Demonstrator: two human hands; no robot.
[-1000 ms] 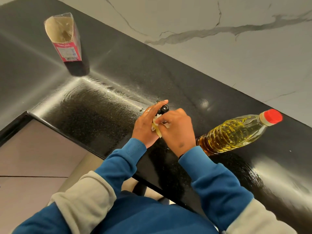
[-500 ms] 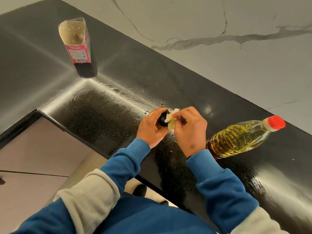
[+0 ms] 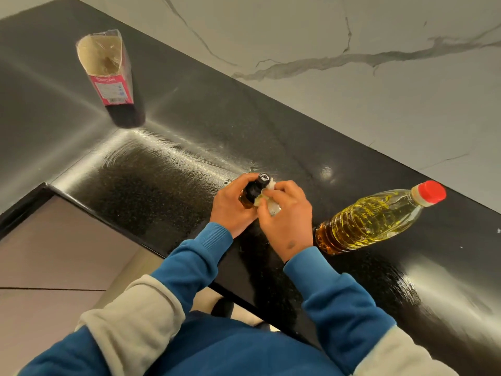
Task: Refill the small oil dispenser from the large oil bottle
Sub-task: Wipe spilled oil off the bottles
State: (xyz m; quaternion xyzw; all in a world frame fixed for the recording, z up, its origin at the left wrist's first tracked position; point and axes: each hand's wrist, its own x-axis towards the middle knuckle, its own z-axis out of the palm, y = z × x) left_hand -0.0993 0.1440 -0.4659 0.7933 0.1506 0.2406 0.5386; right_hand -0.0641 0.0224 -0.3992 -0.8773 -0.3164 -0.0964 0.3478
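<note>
The small oil dispenser (image 3: 253, 189), dark amber with a black cap, stands on the black counter (image 3: 162, 185). My left hand (image 3: 231, 206) grips its body from the left. My right hand (image 3: 287, 223) pinches a crumpled, oil-stained tissue (image 3: 271, 206) and presses it against the dispenser's right side, just below the cap. The large oil bottle (image 3: 374, 218), clear plastic with yellow oil and a red cap, stands to the right of my hands with its cap on.
A wrapped packet (image 3: 107, 74) with a red label stands at the far left of the counter. A marble wall (image 3: 352, 77) runs behind the counter. The counter's front edge passes just under my wrists, with tiled floor below at left.
My right hand has moved the tissue from the dispenser's top down along its side. The black cap, hidden by fingers and tissue before, now shows. My left hand kept its hold.
</note>
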